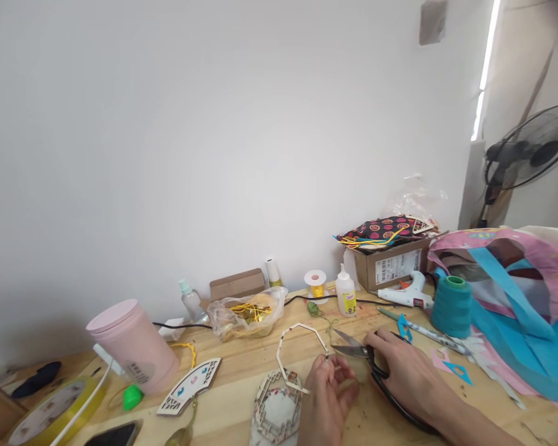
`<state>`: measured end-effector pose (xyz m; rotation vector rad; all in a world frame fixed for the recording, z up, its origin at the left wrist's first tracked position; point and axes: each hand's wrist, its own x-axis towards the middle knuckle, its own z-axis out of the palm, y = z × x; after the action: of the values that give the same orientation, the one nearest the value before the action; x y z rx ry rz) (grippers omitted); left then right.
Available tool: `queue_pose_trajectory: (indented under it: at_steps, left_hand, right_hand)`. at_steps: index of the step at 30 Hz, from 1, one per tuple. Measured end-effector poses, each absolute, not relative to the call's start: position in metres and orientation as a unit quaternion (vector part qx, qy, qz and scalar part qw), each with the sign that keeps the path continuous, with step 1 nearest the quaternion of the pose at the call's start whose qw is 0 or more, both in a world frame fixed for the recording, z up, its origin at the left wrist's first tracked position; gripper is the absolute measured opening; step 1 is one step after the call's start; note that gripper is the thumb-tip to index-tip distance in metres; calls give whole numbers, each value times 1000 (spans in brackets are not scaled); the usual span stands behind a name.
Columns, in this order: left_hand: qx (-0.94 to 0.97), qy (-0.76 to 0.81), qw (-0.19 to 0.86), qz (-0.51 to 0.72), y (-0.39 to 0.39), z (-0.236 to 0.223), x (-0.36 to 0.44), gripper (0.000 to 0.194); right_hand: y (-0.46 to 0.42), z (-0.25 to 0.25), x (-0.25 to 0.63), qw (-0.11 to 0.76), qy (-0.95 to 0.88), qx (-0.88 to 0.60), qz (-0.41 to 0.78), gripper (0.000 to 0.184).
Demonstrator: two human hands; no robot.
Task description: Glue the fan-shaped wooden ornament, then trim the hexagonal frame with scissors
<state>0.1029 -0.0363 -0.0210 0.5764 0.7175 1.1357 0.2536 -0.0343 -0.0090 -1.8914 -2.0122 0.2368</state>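
My left hand (326,396) pinches the edge of a thin white octagonal frame (279,354), which is tilted up above the table. A fine green thread (331,322) runs near the frame's top right, from a small green bundle (313,308). In my right hand (402,371) is a pair of black-handled scissors (353,350), held low over the wood with the blades parted and pointing left, close to my left fingers. Beneath the frame, a lattice-patterned octagonal piece (260,406) lies on the table, partly covered by my left hand.
Behind my hands stand a glue bottle (346,294) and a spool of yellow thread (315,285). To the right are a glue gun (411,292), a teal thread cone (452,310) and a pink bag (516,272). A pink canister (132,347) and a fan-shaped piece (190,387) are left.
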Motion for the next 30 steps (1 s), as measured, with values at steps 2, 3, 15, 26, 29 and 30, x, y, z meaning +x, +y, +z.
queue_pose_trajectory:
  at_steps: [2,3,15,26,29,30]
  left_hand:
    - [254,332,747,517,-34,-23,101,19]
    - [250,334,748,516,-34,-24,101,19]
    - [279,299,751,518,-40,-15,103,18]
    - [264,308,762,505,-35,-21,100,17]
    - [270,307,771,489,-34,-21,98,19]
    - [272,305,773,485,-34,-21,98,20]
  right_hand:
    - [-37,-8,252,193,-726,-654,84,24]
    - [-39,-8,251,196,-731,-648,82,24]
    - [-29,-7,257,178,-694,-692,84,22]
    - [-38,-7,248,186,-728,-652,100,26]
    - [-35,-8,246,188,-719,-661,104,25]
    - [-34,-8,247,189,-717,-662,106,24]
